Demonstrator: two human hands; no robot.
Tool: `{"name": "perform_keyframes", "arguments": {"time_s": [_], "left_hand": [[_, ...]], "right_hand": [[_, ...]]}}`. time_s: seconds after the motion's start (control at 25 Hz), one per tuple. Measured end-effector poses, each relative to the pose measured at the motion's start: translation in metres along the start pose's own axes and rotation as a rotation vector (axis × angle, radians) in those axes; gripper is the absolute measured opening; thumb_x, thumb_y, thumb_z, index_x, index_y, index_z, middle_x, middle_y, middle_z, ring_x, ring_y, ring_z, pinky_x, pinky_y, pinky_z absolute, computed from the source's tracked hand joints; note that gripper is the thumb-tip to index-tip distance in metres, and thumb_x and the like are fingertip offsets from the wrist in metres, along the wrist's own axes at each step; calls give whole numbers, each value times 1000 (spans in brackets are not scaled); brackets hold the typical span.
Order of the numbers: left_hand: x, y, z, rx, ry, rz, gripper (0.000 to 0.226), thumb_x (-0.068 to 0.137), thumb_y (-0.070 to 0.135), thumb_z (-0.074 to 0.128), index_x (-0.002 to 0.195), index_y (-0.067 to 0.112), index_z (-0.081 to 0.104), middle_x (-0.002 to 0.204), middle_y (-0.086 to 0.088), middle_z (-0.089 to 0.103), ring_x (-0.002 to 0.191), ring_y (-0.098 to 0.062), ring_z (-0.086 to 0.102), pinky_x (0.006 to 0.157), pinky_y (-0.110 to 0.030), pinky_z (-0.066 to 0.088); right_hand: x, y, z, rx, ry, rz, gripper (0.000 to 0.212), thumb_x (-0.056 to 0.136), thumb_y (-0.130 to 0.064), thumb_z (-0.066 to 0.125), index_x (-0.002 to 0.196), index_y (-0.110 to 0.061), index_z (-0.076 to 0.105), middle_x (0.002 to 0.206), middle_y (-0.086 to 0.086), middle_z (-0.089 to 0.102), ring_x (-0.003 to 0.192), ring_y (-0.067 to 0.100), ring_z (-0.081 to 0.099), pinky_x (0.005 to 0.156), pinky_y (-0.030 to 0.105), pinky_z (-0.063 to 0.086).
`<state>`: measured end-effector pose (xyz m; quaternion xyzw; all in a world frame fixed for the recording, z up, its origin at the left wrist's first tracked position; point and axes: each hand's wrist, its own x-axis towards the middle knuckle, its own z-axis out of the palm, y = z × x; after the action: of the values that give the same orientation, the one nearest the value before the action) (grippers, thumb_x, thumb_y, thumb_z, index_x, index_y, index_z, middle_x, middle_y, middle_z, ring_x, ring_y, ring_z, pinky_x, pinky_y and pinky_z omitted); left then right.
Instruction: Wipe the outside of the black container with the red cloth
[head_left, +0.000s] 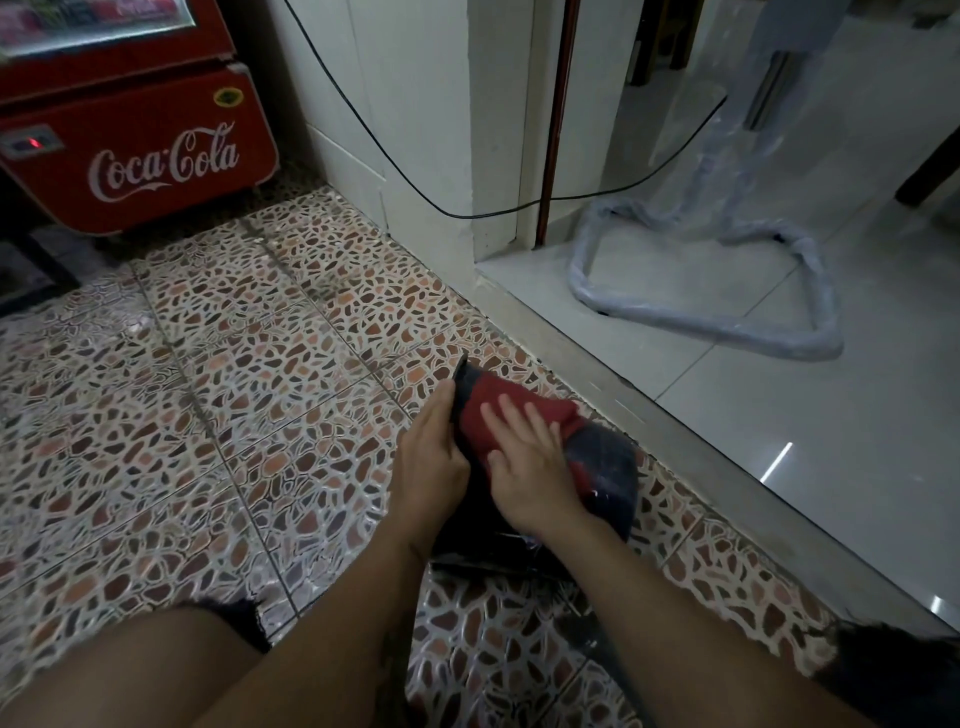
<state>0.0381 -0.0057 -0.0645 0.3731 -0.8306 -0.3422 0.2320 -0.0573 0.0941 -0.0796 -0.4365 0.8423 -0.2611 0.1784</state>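
Lying on its side on the pebble-patterned floor tiles (249, 374), the black container (605, 470) is close to the grey stone threshold (670, 457), almost touching it on the right. Most of its upper side is covered by the red cloth (498, 415), which is spread over the outer wall; only the dark, shiny part to the right of the cloth and a dark edge at the far end are visible. The right hand (530, 467) lies flat on the cloth with the fingers stretched and a little apart, pressing it onto the container; it does not grasp anything. The left hand (434, 454) is just to the left of the container, with the fingers curled around its left edge, so it holds the container there; the fingertips are hidden behind the rim.

Nearer to the camera than the container, both forearms come up from the bottom of the view, and two bare thighs with frayed black shorts (244, 618) are at the lower corners. Beyond the threshold, to the right of the container, there are pale glossy tiles (831, 415) with a plastic-wrapped metal stand (727, 327) on them. Far behind the container, to the left, a red Coca-Cola cooler (140, 150) stands by the white wall, and a black cable (395, 171) hangs across this wall.
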Motion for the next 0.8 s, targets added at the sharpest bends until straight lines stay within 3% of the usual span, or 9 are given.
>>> {"name": "perform_keyframes", "arguments": {"time_s": [0.08, 0.2, 0.4, 0.6, 0.72, 0.8], "left_hand": [[8, 2, -2, -21, 0, -31, 61, 92, -2, 42, 148, 24, 43, 146, -2, 53, 130, -19, 50, 100, -17, 32], [19, 5, -4, -50, -26, -73, 56, 96, 4, 42, 146, 29, 45, 139, -4, 59, 122, -23, 54, 90, -17, 32], [32, 2, 3, -132, -51, -145, 53, 97, 8, 41, 145, 30, 47, 139, -5, 59, 124, -23, 54, 102, -25, 37], [37, -10, 5, -186, -81, -152, 53, 96, 5, 42, 145, 26, 49, 141, -2, 57, 126, -18, 53, 105, -26, 39], [39, -12, 6, -206, -88, -176, 52, 97, 9, 42, 143, 31, 50, 139, -1, 59, 123, -18, 55, 103, -27, 41], [45, -11, 10, -168, -101, -199, 52, 96, 17, 39, 143, 37, 49, 139, 0, 59, 124, -22, 54, 107, -37, 42]], "right_hand": [[-14, 9, 7, 12, 22, -129, 58, 101, -24, 38, 157, -31, 29, 168, -8, 15, 155, 17, 3, 124, 40, -6], [-27, 52, -1, -9, 130, -54, 55, 97, -25, 42, 152, -34, 41, 163, -8, 30, 153, 15, 17, 125, 39, 5], [-2, 40, -14, 12, 138, 196, 58, 95, -14, 43, 152, -27, 43, 163, -5, 33, 151, 19, 22, 126, 42, 6], [26, -5, -4, 18, 52, 57, 68, 89, -13, 39, 156, -27, 35, 165, -9, 27, 153, 19, 16, 126, 43, 1], [-12, 19, 0, 19, 51, -92, 67, 89, -17, 37, 154, -32, 37, 163, -15, 27, 153, 11, 13, 126, 39, 1], [-33, 54, -6, -10, 103, -23, 64, 90, -24, 39, 153, -36, 38, 162, -15, 28, 152, 11, 17, 126, 41, 6]]}}
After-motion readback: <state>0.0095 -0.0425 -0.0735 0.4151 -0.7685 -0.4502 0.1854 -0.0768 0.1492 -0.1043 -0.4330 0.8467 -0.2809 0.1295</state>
